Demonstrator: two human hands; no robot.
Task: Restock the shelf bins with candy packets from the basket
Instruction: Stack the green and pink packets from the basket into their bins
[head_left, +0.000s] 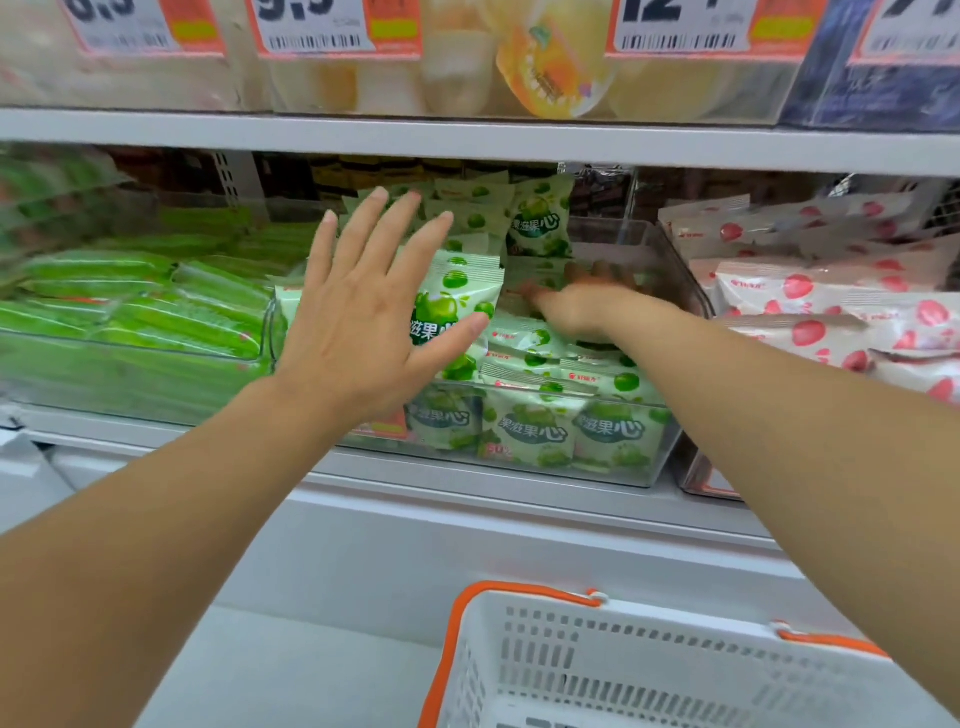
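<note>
So my left hand (358, 317) is spread wide, fingers straight and fanned out, sitting right in front of the middle bin (623, 457) and covering its left half. Can't honestly tell if my palm is touching the packets or just hovering in front of them. One green-apple candy packet (457, 301) stands upright right at 3 o'clock of that hand, just beside my thumb.

My right hand (576, 306) is reaching deeper into the same bin, at 3 o'clock of the left one. It's blurry, so I can't tell whether the fingers are flat on the packets or pinching one. It's low on top of the pile, that's all I can say.

The clear bin is stuffed with the same green apple packets (530, 431), some lying flat on top, a row standing against the front wall. More of them are stacked at the back, around 12 o'clock.

At 9 o'clock there's a bin of long green packets (156, 312). At 3 o'clock, pink strawberry packets (810, 301) heaped up. The upper shelf (467, 137) at 12 has price tags (311, 26) and pale yellowish stuff behind clear plastic.

The white basket (649, 670) with orange handles sits down at 5 o'clock, below the shelf edge; I only see part of the inside.
</note>
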